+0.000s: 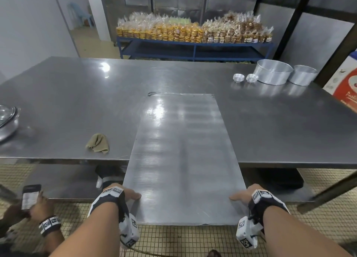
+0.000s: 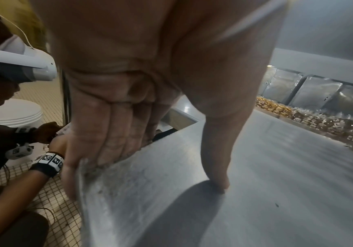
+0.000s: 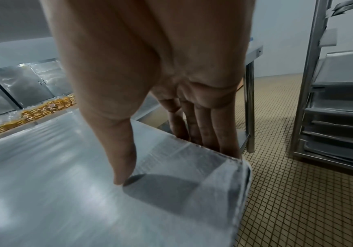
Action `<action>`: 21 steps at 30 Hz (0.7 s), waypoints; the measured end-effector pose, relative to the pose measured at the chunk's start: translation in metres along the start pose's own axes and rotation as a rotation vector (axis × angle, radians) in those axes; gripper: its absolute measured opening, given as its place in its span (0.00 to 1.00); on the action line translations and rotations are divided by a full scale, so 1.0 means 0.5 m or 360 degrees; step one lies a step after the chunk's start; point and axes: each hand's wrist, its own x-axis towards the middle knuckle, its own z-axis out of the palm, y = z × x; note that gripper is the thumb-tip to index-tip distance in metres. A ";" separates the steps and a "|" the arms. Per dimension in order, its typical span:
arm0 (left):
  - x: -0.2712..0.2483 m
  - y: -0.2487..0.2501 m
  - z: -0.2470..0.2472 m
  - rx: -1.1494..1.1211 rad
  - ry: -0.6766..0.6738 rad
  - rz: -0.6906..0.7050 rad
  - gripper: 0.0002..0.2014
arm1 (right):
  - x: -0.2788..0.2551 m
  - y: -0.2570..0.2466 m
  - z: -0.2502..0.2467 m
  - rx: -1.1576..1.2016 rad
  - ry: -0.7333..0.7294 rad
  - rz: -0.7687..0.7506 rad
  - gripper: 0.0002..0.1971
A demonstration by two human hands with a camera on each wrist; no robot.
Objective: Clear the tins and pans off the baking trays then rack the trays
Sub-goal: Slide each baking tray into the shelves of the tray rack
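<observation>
Under the baking tray [image 1: 181,160], the fingers [image 2: 112,133] of the left hand [image 1: 123,194] went out of sight, and the right hand [image 1: 249,194] hid its own likewise. The bowl [image 1: 7,119] was cut by the left edge. The rack [image 3: 336,108] ran off frame, its trays blurred.

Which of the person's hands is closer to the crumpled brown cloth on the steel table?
Left. The left hand grips the flat metal baking tray at its near left corner, below the crumpled brown cloth. The right hand grips the opposite corner, farther away.
</observation>
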 end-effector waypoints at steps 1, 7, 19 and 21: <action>0.003 -0.006 0.004 0.0017 -0.0028 0.0002 0.39 | -0.004 0.007 -0.001 -0.0017 -0.0008 -0.0003 0.29; -0.006 -0.043 0.021 0.0090 -0.0171 0.0002 0.48 | -0.011 0.045 -0.009 -0.0184 -0.0087 -0.0043 0.36; 0.035 0.043 0.012 -0.0392 -0.0131 0.0000 0.45 | 0.020 -0.012 -0.027 -0.0104 -0.0026 -0.0155 0.20; 0.063 0.069 0.017 -0.0492 -0.0092 0.0003 0.44 | 0.046 -0.037 -0.024 0.0047 0.0024 -0.0103 0.22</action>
